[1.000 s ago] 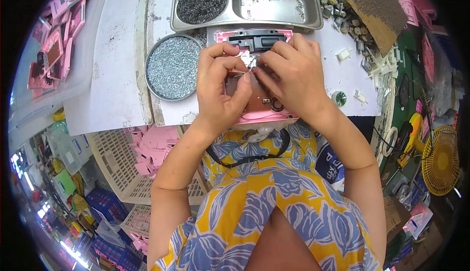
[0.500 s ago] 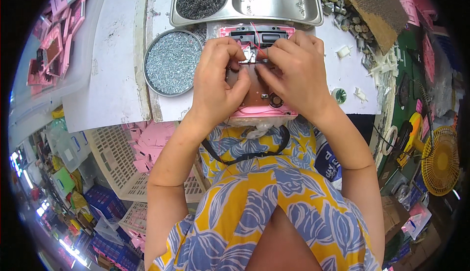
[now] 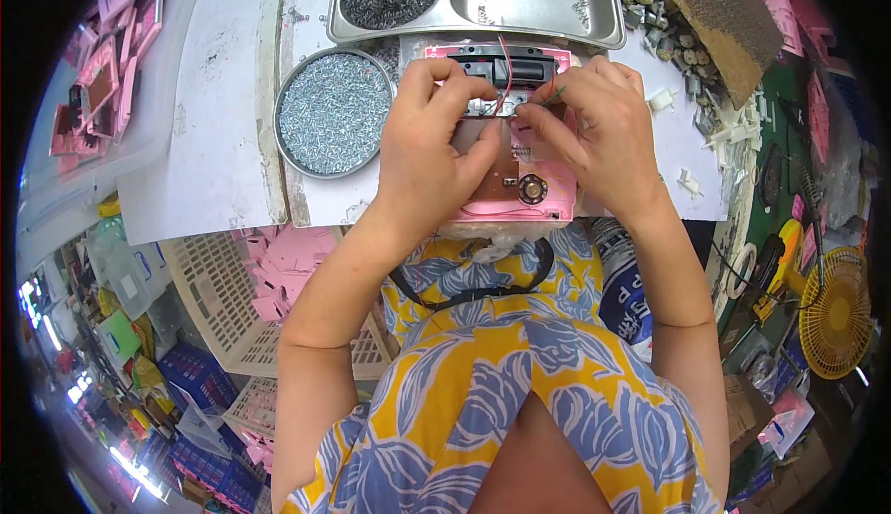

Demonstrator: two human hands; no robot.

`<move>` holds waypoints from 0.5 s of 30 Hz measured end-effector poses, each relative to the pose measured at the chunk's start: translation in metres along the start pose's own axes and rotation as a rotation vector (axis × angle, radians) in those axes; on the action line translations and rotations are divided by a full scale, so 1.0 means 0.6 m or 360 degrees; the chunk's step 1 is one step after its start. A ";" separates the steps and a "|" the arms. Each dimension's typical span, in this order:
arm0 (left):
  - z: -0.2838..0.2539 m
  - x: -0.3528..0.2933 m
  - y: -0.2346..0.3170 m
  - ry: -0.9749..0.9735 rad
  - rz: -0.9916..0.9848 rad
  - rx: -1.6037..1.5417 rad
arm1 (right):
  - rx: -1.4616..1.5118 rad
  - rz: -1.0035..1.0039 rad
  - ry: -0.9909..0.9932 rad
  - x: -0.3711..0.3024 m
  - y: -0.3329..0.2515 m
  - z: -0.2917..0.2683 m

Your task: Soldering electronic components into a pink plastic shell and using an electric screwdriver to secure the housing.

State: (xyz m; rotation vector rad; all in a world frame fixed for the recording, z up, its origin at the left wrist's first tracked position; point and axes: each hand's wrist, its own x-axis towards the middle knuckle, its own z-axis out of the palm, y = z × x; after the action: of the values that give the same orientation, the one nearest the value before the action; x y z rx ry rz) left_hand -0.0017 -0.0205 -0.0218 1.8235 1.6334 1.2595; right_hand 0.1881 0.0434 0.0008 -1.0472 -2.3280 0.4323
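In front of me lies a pink plastic housing with a brown circuit board, a small round black speaker and black plastic parts along its far side. My left hand is curled over its left half, index finger and thumb beside a silvery metal piece. Whatever those fingers grip is hidden. With thumb and index finger together, my right hand pinches a thin wire, greenish at its end, over the housing's right half. A red wire arches up between the hands.
Left of the housing stands a round dish of small silvery pins or screws. A steel tray with dark springs is at the far side. Metal parts and a brown board lie far right, white plastic pieces nearer. A beige crate sits below left.
My right hand has moved right, away from my left fingers, with the thin wire in its pinch. The speaker shows more fully. My left hand has shifted slightly right.
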 end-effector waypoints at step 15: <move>-0.035 0.031 -0.019 -0.0300 0.0079 -0.0049 | -0.0057 -0.0146 -0.0225 -0.002 0.004 -0.018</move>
State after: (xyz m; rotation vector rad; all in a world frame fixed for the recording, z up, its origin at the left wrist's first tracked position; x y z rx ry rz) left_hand -0.0269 -0.0061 -0.0127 1.9114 1.4687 1.0897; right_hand 0.1963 0.0449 0.0078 -0.9492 -2.5060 0.4428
